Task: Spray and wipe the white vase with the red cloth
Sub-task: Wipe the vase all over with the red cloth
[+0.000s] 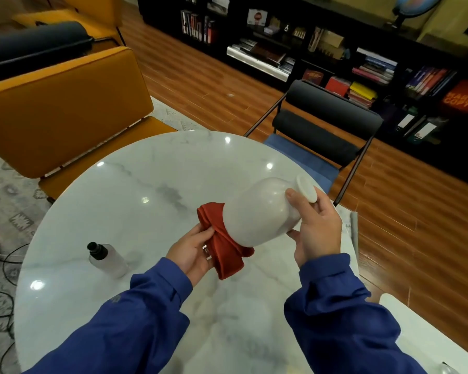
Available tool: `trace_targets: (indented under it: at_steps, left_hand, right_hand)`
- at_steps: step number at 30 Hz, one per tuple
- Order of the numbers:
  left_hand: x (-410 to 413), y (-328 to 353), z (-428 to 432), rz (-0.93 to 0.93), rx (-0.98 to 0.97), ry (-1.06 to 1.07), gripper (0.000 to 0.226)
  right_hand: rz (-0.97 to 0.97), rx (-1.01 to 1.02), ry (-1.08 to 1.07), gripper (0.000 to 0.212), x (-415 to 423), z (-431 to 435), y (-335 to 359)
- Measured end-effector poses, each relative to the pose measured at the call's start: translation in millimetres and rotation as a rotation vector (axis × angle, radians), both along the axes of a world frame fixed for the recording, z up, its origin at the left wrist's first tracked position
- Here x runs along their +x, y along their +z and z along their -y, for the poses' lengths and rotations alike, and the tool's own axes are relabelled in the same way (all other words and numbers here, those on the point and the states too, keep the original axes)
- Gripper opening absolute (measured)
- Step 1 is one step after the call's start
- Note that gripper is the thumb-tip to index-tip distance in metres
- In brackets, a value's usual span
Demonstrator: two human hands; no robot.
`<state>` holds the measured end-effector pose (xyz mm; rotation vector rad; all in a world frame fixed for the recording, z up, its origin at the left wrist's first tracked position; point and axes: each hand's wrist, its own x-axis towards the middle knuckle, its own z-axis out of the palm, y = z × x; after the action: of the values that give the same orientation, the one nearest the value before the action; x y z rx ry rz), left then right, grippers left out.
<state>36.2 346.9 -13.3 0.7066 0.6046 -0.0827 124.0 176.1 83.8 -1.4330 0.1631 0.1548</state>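
While the white vase is held tipped on its side above the round marble bench, its flat round end points up and away toward the black chair. The right hand has a closed grip on that narrower part, thumb pressed on top of the body and fingers curled underneath. Just left of that grip, the other end of the vase is bundled in the red cloth, which wraps around it and hangs in a fold below. The left hand is closed on the cloth from the near side, fingers pinching the fabric against the vase; a ring shows on one finger. Further left of the left hand, apart from it, a clear spray bottle with a black top stands upright on the bench. Both blue sleeves reach in from the near edge.
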Motion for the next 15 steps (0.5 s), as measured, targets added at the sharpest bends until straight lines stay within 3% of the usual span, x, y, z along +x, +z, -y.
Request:
trace_targets:
  at_steps: [11, 15]
  left_hand:
    - [-10.6, -4.0, 19.1, -0.089, 0.036, -0.125, 0.032]
    - [-16.0, -0.5, 7.6, -0.088, 0.074, -0.139, 0.031]
  right_hand:
    - [0.06, 0.023, -0.028, 0.032, 9.5, -11.4, -9.1]
    - [0.186, -0.167, 0.01, 0.036, 22.2, -16.9, -16.8]
